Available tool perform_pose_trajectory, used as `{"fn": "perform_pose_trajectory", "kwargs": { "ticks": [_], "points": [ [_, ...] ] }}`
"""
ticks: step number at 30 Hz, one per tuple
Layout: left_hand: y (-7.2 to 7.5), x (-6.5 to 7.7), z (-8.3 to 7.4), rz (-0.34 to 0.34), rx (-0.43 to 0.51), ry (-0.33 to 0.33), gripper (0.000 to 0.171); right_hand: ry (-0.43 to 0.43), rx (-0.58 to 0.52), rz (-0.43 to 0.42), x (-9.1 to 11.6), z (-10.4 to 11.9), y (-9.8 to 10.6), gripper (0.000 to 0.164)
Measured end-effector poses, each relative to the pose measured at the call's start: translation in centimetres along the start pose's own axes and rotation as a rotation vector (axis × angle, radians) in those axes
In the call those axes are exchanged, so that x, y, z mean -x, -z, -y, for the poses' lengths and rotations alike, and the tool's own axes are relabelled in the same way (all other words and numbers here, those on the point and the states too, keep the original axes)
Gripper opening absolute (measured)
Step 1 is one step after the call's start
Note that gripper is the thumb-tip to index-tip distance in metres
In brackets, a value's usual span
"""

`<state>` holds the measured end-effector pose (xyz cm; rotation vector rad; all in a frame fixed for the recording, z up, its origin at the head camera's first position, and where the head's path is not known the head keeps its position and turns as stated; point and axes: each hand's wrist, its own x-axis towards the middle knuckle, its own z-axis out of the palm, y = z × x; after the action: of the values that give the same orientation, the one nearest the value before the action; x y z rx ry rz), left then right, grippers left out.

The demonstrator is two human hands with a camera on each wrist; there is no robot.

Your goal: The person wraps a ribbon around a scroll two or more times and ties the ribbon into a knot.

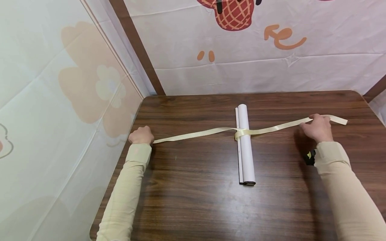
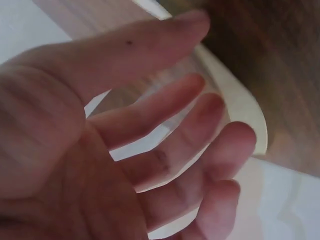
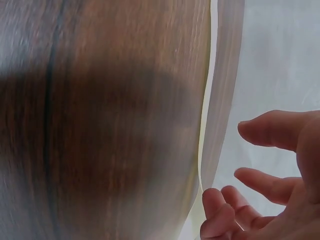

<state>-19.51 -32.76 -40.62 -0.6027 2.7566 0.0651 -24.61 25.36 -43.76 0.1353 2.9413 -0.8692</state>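
Observation:
A white roll point(image 1: 248, 154), lengthwise on the wooden table, has a pale yellow ribbon point(image 1: 199, 134) looped round its middle. One length of ribbon runs left, the other right. My left hand point(image 1: 141, 135) is at the left end, near the table's edge. In the left wrist view its fingers point(image 2: 175, 120) are loosely bent, the thumb stands apart, and the ribbon point(image 2: 235, 95) lies just beyond the fingertips. My right hand point(image 1: 319, 128) is over the other length, whose tail sticks out past it. The right wrist view shows thumb and forefinger apart, with lower fingers point(image 3: 217, 215) at the ribbon point(image 3: 205, 125).
A narrow white strip point(image 1: 238, 147) lies along the roll's left side. White printed cloth point(image 1: 187, 80) hangs behind the table point(image 1: 193, 174) and down its left side. A small dark device point(image 1: 310, 157) sits at my right cuff.

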Motion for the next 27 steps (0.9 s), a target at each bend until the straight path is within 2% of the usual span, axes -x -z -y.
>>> {"fn": "perform_pose_trajectory", "kwargs": {
  "ticks": [2, 5, 8, 10, 14, 19, 22, 27],
  "points": [
    [0.5, 0.3, -0.4, 0.008, 0.004, -0.011, 0.037, 0.026, 0.014, -0.006, -0.1, 0.1, -0.2, 0.055],
    [1.0, 0.6, -1.1, -0.024, 0.037, -0.053, 0.032, 0.076, 0.034, -0.022, -0.2, 0.3, -0.5, 0.050],
    [1.2, 0.7, -2.1, -0.051, 0.093, -0.133, 0.027, 0.119, 0.031, -0.020, -0.3, 0.9, -0.9, 0.046],
    [1.2, 0.7, -2.9, -0.039, 0.138, -0.203, 0.025, 0.150, 0.027, -0.011, -0.3, 1.4, -1.2, 0.044],
    [1.0, 0.6, -4.9, -0.033, 0.232, -0.352, 0.026, 0.193, 0.027, 0.035, -0.4, 2.8, -1.9, 0.040],
    [0.4, 0.4, -8.0, -0.114, 0.318, -0.505, 0.025, 0.262, 0.043, 0.096, -0.3, 4.4, -2.8, 0.037],
    [0.1, 0.4, -9.8, -0.137, 0.346, -0.570, 0.023, 0.308, 0.049, 0.157, -0.1, 5.4, -3.6, 0.039],
    [-0.5, 0.6, -12.1, -0.120, 0.392, -0.643, 0.022, 0.359, 0.085, 0.218, 0.3, 6.8, -5.1, 0.037]
  ]
}}
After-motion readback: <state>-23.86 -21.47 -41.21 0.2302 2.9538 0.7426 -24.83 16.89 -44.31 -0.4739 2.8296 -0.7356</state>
